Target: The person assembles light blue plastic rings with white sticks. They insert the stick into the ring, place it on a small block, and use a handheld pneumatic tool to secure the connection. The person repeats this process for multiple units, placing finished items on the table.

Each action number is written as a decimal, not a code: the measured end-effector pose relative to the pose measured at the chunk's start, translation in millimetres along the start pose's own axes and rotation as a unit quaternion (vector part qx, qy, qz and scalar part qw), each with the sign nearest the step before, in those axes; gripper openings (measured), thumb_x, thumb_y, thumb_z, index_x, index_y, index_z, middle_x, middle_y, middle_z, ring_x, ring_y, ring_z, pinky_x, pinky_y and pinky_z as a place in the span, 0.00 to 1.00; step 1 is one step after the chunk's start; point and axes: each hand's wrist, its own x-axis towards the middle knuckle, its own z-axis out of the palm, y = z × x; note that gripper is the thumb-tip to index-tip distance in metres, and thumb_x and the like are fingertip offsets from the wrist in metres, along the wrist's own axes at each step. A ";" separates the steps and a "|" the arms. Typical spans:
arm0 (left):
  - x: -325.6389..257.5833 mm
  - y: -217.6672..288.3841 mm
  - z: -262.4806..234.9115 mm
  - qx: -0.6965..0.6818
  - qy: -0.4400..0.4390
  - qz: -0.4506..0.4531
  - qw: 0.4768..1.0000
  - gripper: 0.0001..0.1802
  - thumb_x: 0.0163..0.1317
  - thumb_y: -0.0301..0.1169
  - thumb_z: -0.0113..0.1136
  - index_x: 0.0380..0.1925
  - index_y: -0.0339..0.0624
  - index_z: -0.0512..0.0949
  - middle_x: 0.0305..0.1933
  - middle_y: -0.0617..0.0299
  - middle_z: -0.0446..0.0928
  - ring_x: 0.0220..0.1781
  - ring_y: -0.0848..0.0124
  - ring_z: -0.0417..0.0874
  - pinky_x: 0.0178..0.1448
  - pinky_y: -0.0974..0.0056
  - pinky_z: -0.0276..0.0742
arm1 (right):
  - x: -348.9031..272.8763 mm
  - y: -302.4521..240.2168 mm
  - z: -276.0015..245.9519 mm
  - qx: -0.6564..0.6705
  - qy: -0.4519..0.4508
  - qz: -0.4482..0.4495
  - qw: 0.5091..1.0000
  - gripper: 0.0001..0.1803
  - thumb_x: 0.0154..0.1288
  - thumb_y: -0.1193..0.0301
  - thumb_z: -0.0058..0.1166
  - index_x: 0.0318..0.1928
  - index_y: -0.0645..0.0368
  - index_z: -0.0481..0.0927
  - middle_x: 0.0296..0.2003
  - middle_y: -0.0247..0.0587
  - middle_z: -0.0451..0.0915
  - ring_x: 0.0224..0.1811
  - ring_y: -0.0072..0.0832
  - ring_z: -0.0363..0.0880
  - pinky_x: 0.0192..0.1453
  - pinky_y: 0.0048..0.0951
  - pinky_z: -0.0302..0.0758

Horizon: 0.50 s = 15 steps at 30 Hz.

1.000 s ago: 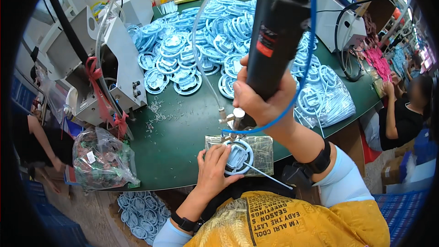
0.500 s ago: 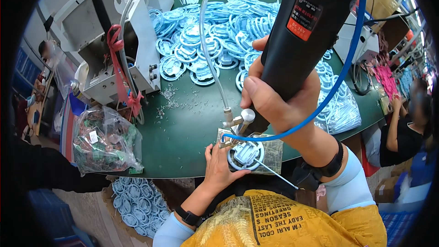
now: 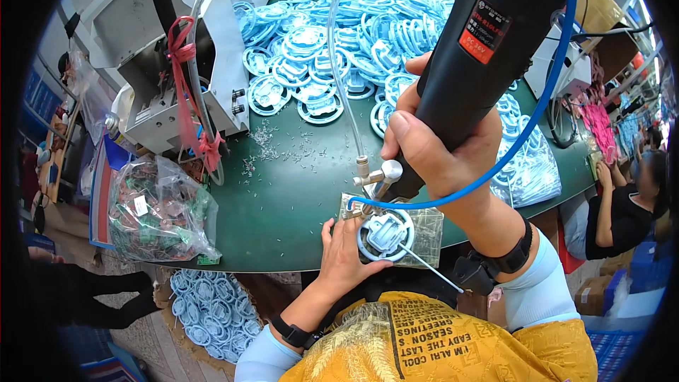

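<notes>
My right hand [image 3: 453, 148] is wrapped around a black electric screwdriver [image 3: 488, 35], which slants down toward the bench. Its metal nozzle [image 3: 387, 173] carries a clear tube [image 3: 336, 49] and a blue hose [image 3: 527, 127]. Under the nozzle, a light blue round plastic part [image 3: 385, 237] with a thin stick lies on a tape-covered block [image 3: 428, 230]. My left hand [image 3: 343, 258] grips that part's left side, thumb along its lower edge and fingers stretched up beside it. The bit's tip is hidden behind the nozzle fittings.
Many light blue round parts [image 3: 304, 42] are heaped at the back of the green bench [image 3: 283, 233]. Loose screws [image 3: 265, 141] lie scattered left. A clear bag of circuit boards [image 3: 163, 209], a white machine [image 3: 219, 92] and a full carton [image 3: 212, 311] stand left. Another person [image 3: 629, 216] sits right.
The screwdriver and my right hand have shifted slightly right, and the nozzle has risen a little, showing more of the round part. My left hand keeps its place on the part.
</notes>
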 end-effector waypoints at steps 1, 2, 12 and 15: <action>1.0 1.5 -1.7 -0.011 -0.001 -0.006 1.000 0.54 0.36 0.46 0.82 0.60 0.33 0.62 0.57 0.50 0.71 0.62 0.53 0.70 0.68 0.39 0.53 | 1.4 -1.6 -2.2 -0.001 -0.003 -0.003 1.000 0.23 0.61 0.80 0.54 0.57 0.69 0.66 0.27 0.39 0.76 0.24 0.25 0.79 0.31 0.26 0.76; 1.7 2.2 -4.4 -0.022 -0.002 -0.011 1.000 0.51 0.38 0.45 0.81 0.59 0.34 0.63 0.56 0.49 0.71 0.63 0.53 0.69 0.68 0.39 0.53 | 3.2 -3.7 -4.9 -0.002 -0.005 -0.006 1.000 0.23 0.61 0.80 0.54 0.57 0.69 0.66 0.27 0.39 0.76 0.24 0.26 0.79 0.31 0.26 0.76; 29.7 -12.7 -11.1 0.080 0.064 0.043 0.994 0.10 0.53 0.31 0.69 0.34 0.44 0.81 0.49 0.60 0.80 0.61 0.59 0.74 0.66 0.43 0.55 | 19.4 -41.6 -22.7 0.049 0.047 -0.021 0.997 0.24 0.62 0.74 0.53 0.56 0.71 0.67 0.25 0.40 0.73 0.20 0.29 0.78 0.25 0.29 0.76; 23.5 -15.1 -19.4 0.090 0.094 0.040 0.991 0.12 0.51 0.32 0.70 0.34 0.43 0.80 0.47 0.61 0.78 0.56 0.60 0.75 0.63 0.48 0.58 | 15.4 -39.0 -25.6 0.040 0.045 -0.013 0.998 0.23 0.61 0.76 0.53 0.56 0.72 0.66 0.25 0.41 0.74 0.21 0.28 0.78 0.27 0.28 0.76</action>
